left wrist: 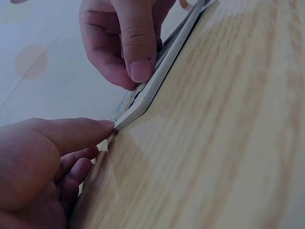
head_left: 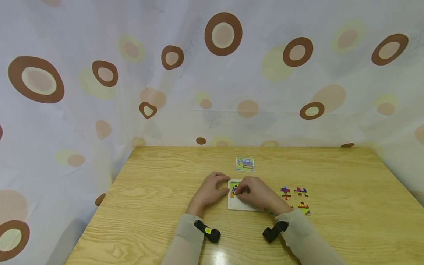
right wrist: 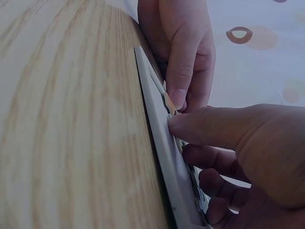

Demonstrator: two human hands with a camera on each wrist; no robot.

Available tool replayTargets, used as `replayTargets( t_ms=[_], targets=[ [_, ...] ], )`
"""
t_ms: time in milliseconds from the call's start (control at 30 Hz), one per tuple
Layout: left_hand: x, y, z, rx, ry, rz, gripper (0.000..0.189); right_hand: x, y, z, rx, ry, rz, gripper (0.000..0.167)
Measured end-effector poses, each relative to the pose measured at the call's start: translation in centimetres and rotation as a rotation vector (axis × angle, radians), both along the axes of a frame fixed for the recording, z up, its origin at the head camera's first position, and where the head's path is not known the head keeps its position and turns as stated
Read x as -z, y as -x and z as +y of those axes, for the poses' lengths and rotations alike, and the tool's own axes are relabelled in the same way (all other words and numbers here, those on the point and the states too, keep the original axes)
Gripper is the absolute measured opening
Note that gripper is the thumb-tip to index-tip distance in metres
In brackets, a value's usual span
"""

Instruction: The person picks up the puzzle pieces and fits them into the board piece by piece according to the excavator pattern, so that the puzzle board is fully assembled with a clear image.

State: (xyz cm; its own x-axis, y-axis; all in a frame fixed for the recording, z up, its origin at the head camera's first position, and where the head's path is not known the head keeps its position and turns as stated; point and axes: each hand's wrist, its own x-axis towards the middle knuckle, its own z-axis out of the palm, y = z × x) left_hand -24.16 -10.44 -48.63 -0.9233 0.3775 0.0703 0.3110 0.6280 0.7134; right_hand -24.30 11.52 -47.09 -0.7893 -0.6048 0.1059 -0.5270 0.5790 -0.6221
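A thin white puzzle tray (head_left: 243, 207) lies flat on the wooden table, with colourful jigsaw pieces (head_left: 235, 184) in its upper left part. At the tray's left edge is my left hand (head_left: 209, 190); its thumb touches the rim and its other fingers extend, loosely bent, along that side. My right hand (head_left: 257, 192) reaches over the tray from the right, pinching a small jigsaw piece between thumb and fingers low over the left part. The fingers largely hide that piece. In the right wrist view, the right thumb (right wrist: 205, 125) lies close over the tray's inner surface.
Several loose jigsaw pieces (head_left: 301, 191) lie right of the tray, some partly behind the right forearm. A small picture card (head_left: 245, 164) showing a vehicle lies beyond the tray. A patterned cloth (head_left: 212, 81) hangs behind the table's far edge.
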Motion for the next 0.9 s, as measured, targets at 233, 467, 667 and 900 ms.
replayTargets(
  t_ms=[233,467,667,900],
  targets=[
    [-0.1,0.0,0.0,0.000,-0.007,0.009,0.038,-0.3,-0.2,-0.2,0.028,-0.010,-0.023,0.009],
    [0.1,0.1,0.0,0.005,-0.006,0.016,0.038,-0.6,-0.4,-0.3,0.029,-0.006,-0.024,0.009],
    [0.3,0.2,0.0,0.004,-0.005,0.022,0.038,-1.0,-0.6,0.1,0.001,-0.007,-0.028,0.007],
    [0.2,0.1,0.0,-0.004,-0.003,0.014,0.038,-1.4,-0.7,0.9,0.015,0.022,-0.029,0.010]
  ],
)
